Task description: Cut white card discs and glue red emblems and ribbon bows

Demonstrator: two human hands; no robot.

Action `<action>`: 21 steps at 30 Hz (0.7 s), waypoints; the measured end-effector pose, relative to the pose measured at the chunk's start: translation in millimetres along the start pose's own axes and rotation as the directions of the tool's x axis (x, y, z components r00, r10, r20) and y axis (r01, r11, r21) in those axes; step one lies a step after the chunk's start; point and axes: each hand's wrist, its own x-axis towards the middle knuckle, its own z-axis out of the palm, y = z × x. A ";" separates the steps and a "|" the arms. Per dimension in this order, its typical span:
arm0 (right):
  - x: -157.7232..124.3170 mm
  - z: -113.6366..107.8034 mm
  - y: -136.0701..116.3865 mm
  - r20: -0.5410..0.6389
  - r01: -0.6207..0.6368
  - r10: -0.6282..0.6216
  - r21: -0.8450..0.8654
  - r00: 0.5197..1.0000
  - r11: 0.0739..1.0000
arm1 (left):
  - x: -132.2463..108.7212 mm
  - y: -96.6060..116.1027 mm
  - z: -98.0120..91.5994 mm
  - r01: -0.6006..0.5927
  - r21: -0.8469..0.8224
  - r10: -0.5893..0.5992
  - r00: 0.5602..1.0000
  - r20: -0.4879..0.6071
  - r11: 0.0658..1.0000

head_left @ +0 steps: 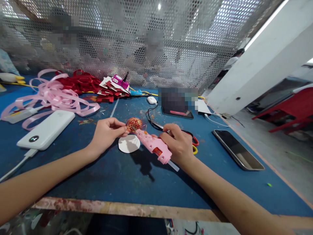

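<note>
Two hands at work, centre of blue table [117, 176]. Left hand [106, 133] pinched shut on small round red-and-gold openwork ornament [134, 124], thumb + fingertips at its left rim, held just above table. Right hand [178, 143] wrapped tight round pink plastic hot-glue gun [154, 146], clear glue stick poking out the back toward wrist. Gun's long axis: lower right to upper left, nozzle at ornament's lower right edge, touching or nearly so, can't tell which. Ornament thus left of right hand, right of left hand; left hand nearer, already on it. White paper disc [128, 144] flat on table directly below ornament, just beside gun barrel. Red + yellow scissor handles [195, 144] behind right hand. White power bank [46, 129] far left, dark phone [237, 149] far right, both well apart.
</note>
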 end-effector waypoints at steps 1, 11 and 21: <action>-0.5 0.4 0.0 -0.002 -0.005 0.005 -0.001 1.000 1.000 | -0.2 -0.1 0.1 0.000 0.002 0.000 1.000 0.002 1.000; 0.7 0.8 0.2 0.001 -0.005 0.005 -0.006 1.000 1.000 | 0.3 -0.7 -0.2 -0.003 -0.024 0.003 1.000 0.002 1.000; -0.6 1.9 1.5 0.013 -0.003 0.003 -0.008 1.000 1.000 | -0.3 0.0 -0.1 -0.012 -0.047 0.011 1.000 -0.014 0.999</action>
